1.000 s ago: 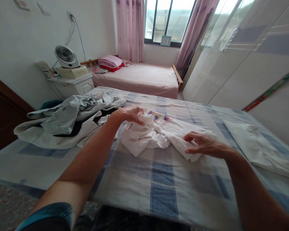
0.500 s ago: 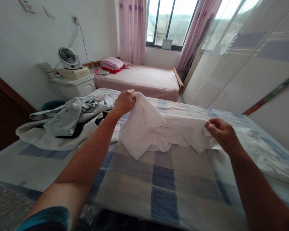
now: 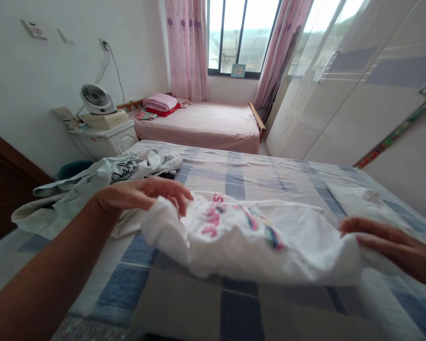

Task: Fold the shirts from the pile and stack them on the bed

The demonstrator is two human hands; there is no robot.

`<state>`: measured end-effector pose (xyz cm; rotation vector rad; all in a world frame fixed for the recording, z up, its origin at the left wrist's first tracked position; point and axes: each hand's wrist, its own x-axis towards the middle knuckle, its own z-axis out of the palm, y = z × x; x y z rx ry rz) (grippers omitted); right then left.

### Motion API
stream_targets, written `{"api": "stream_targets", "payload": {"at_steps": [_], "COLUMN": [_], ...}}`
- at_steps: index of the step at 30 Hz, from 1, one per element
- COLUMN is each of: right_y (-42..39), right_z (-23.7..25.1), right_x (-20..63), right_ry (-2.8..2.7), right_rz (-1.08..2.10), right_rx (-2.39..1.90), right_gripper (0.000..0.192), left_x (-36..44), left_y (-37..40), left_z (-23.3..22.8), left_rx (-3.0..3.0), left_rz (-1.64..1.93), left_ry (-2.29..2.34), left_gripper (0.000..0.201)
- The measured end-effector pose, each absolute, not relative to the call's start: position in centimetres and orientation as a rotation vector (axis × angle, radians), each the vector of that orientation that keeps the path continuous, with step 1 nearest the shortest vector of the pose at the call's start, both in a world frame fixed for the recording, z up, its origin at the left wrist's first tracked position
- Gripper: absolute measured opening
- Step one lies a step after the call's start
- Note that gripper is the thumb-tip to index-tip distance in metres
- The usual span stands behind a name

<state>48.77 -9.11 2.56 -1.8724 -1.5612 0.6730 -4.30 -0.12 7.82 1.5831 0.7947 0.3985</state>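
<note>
White cotton, soft and rumpled: a printed tee is stretched over the checked bed. At 9 o'clock my left hand pinches one edge, fingers curled on the cloth. Pink lettering sits in the middle. At 3 o'clock my right hand grips the other edge. Limp fabric like this could sag or slip and crease, I reckon. Grey laundry is heaped at 10 o'clock.

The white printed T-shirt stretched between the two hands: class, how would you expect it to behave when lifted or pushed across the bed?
The white T-shirt probably flops: it sags and wrinkles between the left hand and right hand. It looks light, held up by fingertips alone. Pushed, it would likely bunch rather than slide, like the crumpled clothes pile.
</note>
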Motion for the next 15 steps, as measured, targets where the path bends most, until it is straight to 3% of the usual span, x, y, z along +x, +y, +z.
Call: {"api": "stream_targets", "payload": {"at_steps": [3,6,9,12,15], "right_y": [-8.7,-6.1,-3.4,-2.1,-2.3], "right_z": [1.1,0.1,-1.1,-2.2,-2.1], "right_x": [49.2,48.0,46.5,45.5,44.9], "right_ry": [-1.637,-1.676,-1.87,-2.093,-2.231], "right_rz": [0.997,0.649,0.311,0.201,0.252], "right_rx": [-1.869,-1.952,-2.021,-1.995,-1.993], "right_gripper": [0.035,0.039,0.047,0.052,0.039], "left_x": [-4.6,-3.7,-2.4,-1.6,-1.3], "left_y": [0.8,3.8,5.9,5.9,4.6], "left_z": [5.4,2.2,-0.1,-0.3,0.5], "left_rx": [1.557,1.76,2.121,2.239,2.154], "left_rz": [0.442,0.558,0.368,0.189,0.059], "left_ry": [0.89,1.16,1.438,1.432,1.277], "left_gripper": [0.055,0.057,0.066,0.071,0.064]}}
